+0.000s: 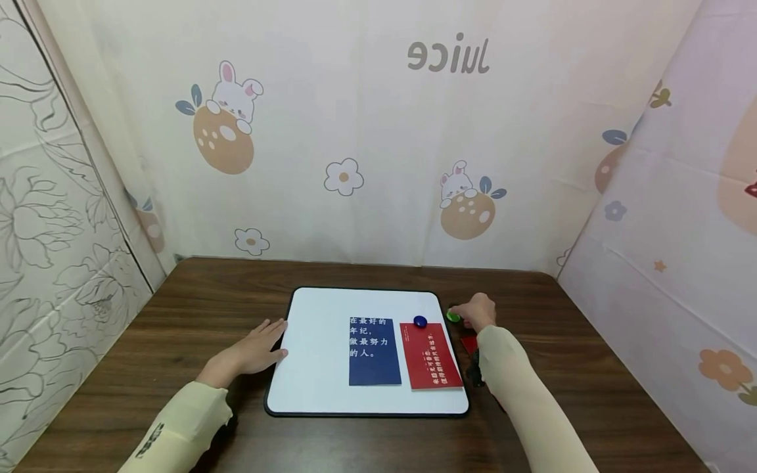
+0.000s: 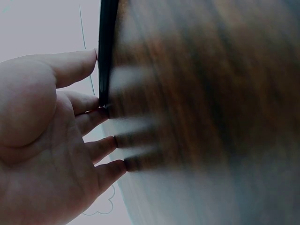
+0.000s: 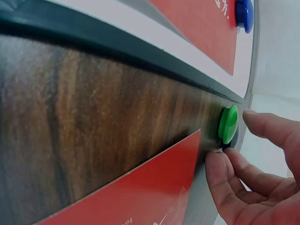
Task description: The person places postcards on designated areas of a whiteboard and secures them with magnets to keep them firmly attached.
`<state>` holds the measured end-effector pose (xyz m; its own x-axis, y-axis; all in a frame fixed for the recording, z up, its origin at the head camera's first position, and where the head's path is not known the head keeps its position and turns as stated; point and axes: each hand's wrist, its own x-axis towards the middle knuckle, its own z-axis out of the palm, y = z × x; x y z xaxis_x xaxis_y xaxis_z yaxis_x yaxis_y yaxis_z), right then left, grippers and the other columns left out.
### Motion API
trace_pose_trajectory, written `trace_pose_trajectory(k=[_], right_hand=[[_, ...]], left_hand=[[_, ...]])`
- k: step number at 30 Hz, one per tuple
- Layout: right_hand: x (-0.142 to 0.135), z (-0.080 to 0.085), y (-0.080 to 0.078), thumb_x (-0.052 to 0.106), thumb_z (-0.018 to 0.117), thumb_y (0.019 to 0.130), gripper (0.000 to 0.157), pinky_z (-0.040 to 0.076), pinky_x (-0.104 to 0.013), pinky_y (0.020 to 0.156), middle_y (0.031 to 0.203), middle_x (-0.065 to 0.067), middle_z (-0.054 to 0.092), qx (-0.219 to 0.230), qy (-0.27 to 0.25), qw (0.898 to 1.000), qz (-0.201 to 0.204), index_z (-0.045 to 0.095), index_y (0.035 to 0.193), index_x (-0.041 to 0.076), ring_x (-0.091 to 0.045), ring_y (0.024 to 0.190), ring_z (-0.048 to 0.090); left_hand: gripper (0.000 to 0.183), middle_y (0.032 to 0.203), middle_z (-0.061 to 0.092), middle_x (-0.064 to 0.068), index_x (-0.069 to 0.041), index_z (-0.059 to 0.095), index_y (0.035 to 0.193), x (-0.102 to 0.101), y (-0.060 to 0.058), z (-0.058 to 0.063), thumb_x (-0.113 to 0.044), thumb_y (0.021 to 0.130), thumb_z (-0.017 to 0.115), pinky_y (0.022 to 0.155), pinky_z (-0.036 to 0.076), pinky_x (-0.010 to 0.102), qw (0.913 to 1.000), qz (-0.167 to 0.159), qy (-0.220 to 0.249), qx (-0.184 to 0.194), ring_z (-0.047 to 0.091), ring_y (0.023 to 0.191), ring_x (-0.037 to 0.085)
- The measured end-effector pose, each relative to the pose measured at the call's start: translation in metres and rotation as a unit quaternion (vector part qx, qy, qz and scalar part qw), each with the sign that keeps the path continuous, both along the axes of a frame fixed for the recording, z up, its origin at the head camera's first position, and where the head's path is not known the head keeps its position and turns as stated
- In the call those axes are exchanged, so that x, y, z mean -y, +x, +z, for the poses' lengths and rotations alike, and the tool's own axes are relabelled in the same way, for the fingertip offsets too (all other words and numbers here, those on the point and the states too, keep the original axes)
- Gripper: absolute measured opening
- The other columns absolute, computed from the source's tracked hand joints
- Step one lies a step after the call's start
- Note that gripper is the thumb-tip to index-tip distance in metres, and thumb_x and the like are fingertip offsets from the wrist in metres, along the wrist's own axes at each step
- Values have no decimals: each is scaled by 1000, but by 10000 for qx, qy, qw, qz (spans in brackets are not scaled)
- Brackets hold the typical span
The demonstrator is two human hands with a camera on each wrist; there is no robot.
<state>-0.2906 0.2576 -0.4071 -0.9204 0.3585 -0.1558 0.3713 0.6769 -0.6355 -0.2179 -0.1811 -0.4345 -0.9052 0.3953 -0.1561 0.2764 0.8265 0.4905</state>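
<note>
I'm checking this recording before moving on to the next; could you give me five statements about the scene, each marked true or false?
1. The blue magnet sits at the upper edge of a red card on the whiteboard. True.
2. The green magnet lies on the whiteboard. False: it is outside the board's frame, by the right hand.
3. The navy card lies left of that red card. True.
4. The left hand touches the navy card. False: it is at the whiteboard's left edge.
5. A second red card lies off the board. True.
</note>
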Motion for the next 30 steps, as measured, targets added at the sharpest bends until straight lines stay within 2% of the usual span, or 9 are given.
trace_pose_trajectory(k=[5, 11, 16, 20, 25, 30], right_hand=[[4, 1, 0, 20, 74, 83, 31, 50, -33, 57, 77, -18, 58, 57, 277, 9996, 60, 61, 85, -8, -28, 66, 60], [7, 1, -2, 17, 75, 82, 33, 50, -33, 55, 84, -21, 59, 65, 341, 9993, 130, 61, 94, -11, -29, 68, 60], [10, 2, -2, 14, 74, 84, 35, 55, -38, 64, 91, -26, 59, 21, 189, 9998, 115, 59, 100, -14, -32, 71, 63], [10, 1, -2, 13, 74, 84, 39, 55, -39, 70, 96, -28, 58, -4, -18, 10000, -52, 57, 105, -16, -32, 74, 66], [6, -4, -6, 14, 76, 82, 44, 55, -37, 69, 95, -27, 60, 9, -226, 9994, -271, 56, 108, -17, -29, 71, 68], [1, -9, -10, 12, 76, 82, 43, 56, -38, 72, 99, -28, 59, 9, -652, 9971, -391, 56, 108, -16, -29, 73, 69]], left_hand=[[63, 152, 21, 28, 8, 26, 146, 0, 0, -1, -21, 98, 54, 107, 14, 63, 10000, -18, 19, 26, 10, 138, 50], [63, 152, 21, 28, 8, 26, 146, 1, -1, 0, -21, 98, 53, 107, 15, 63, 10000, -34, -3, 39, 10, 138, 50], [62, 151, 22, 29, 9, 27, 146, 0, -2, -1, -20, 98, 54, 107, 16, 62, 10000, -63, -40, -10, 11, 138, 51], [62, 151, 21, 29, 9, 26, 146, 0, -2, 1, -19, 98, 53, 108, 15, 62, 10000, -71, -43, -15, 11, 138, 50], [62, 151, 21, 29, 9, 26, 146, -1, -1, 3, -20, 98, 52, 108, 14, 62, 10000, -65, -33, 5, 10, 138, 50], [62, 152, 20, 28, 8, 26, 146, -2, 1, 5, -19, 98, 53, 107, 15, 63, 10000, -14, 2, 64, 10, 138, 50]])
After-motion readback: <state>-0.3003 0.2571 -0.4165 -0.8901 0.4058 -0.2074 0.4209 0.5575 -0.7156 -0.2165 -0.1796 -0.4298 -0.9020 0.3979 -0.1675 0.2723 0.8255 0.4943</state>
